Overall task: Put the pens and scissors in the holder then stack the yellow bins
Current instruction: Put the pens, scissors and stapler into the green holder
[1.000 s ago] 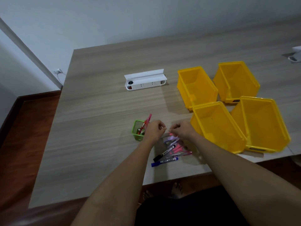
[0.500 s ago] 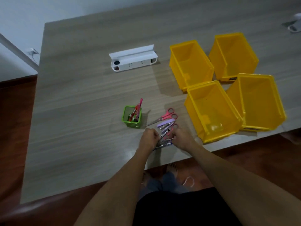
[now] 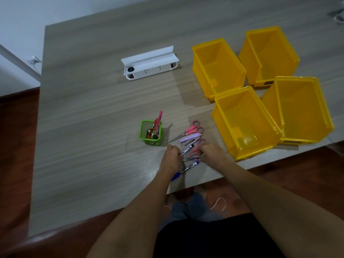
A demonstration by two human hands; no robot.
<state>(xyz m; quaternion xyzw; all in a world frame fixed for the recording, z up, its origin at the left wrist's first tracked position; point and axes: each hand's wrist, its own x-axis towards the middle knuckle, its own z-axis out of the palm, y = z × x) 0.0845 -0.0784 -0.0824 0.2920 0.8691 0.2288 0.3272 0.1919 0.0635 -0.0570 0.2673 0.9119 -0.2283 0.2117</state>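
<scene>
White power strip [image 3: 150, 65] on wooden table [image 3: 89, 112].

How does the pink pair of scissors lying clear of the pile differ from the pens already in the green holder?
The pink scissors lie flat on the table, while the pens in the holder stand tilted. The scissors rest to the right of the green holder, outside it; those pens are inside. The scissors are wholly visible; the pens' lower ends are hidden by the holder's walls. Both are pink or red, and neither hand touches them.
</scene>
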